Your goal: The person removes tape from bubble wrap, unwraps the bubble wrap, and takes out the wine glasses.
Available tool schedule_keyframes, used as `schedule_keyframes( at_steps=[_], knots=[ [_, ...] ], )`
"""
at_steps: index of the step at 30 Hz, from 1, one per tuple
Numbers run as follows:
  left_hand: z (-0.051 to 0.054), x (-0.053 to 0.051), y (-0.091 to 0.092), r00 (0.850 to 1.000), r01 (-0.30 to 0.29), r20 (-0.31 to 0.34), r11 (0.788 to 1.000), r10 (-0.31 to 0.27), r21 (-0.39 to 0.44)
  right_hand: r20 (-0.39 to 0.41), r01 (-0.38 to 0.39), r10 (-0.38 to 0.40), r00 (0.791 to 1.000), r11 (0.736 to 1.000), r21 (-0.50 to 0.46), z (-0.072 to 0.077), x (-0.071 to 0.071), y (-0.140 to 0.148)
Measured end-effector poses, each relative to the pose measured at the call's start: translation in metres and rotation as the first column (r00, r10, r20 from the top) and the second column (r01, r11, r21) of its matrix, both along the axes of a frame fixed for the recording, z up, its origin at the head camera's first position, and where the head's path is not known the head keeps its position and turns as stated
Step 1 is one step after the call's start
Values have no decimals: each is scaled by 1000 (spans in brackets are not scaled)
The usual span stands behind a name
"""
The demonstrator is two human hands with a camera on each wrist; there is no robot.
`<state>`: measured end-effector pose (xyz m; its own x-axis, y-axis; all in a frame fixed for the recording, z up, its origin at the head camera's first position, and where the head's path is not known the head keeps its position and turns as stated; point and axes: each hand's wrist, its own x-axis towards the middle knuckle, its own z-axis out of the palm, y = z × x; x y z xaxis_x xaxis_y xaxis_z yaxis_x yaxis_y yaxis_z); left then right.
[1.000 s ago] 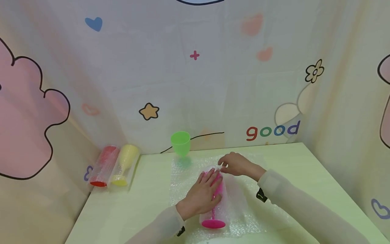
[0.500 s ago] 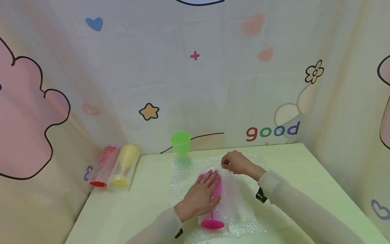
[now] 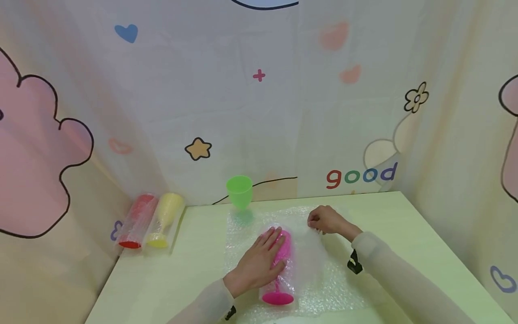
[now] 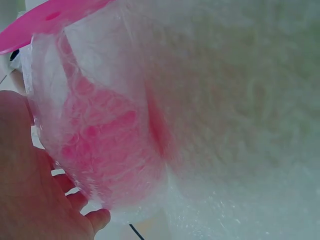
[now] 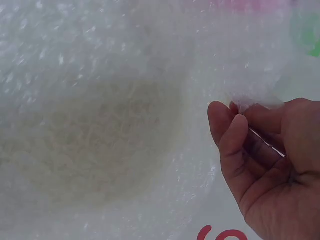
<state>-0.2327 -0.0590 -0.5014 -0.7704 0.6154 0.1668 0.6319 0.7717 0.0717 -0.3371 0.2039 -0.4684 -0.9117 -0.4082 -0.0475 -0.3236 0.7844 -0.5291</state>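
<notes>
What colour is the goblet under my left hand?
The goblet is pink, clearest in the head view.

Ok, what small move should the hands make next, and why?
I'd probably have the right hand ease its pinched edge of bubble wrap away from the pink goblet. The loose flap stretches between them, wrap covers the bowl, and the left hand rests on the bowl, which should help steady it.

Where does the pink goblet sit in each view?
Head: pink goblet lower centre, partly hidden by the left hand.
Left wrist: large in the left half, base at the top-left corner.
Right wrist: only a pink patch at the top edge, right of centre, presumably the goblet.
Shared landmark: bubble wrap, in all three.
</notes>
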Motion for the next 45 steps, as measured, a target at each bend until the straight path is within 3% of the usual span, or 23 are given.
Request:
schedule_keyframes(
  at_steps=[3,8,14,18,23,33,40,45],
  knots=[
    [2,0,-1,1000,8,-1,1000,-8,5,10,-2,2,1000,1000,-3,-1,-2,3],
    [5,1,0,999,24,-42,1000,-24,0,-76,-63,64,995,998,19,13,1,-5],
    [13,-1,12,992,77,-97,995,-84,-69,-214,-204,223,951,973,106,31,3,-25],
    [15,-2,19,988,106,-98,986,-119,-131,-191,-285,318,929,941,180,30,1,-39],
    [11,-2,21,989,94,-97,980,-112,-174,-174,-308,345,922,928,209,26,1,-45],
    [7,-3,16,986,77,-131,979,-103,-189,-233,-235,252,939,967,100,19,-3,-32],
    [4,-2,5,990,69,-112,988,-85,-140,-149,-33,38,988,999,39,5,-10,-14],
    [6,0,-4,994,55,-92,993,-64,-103,-121,58,-60,991,998,-21,-2,-12,-6]
  ],
)
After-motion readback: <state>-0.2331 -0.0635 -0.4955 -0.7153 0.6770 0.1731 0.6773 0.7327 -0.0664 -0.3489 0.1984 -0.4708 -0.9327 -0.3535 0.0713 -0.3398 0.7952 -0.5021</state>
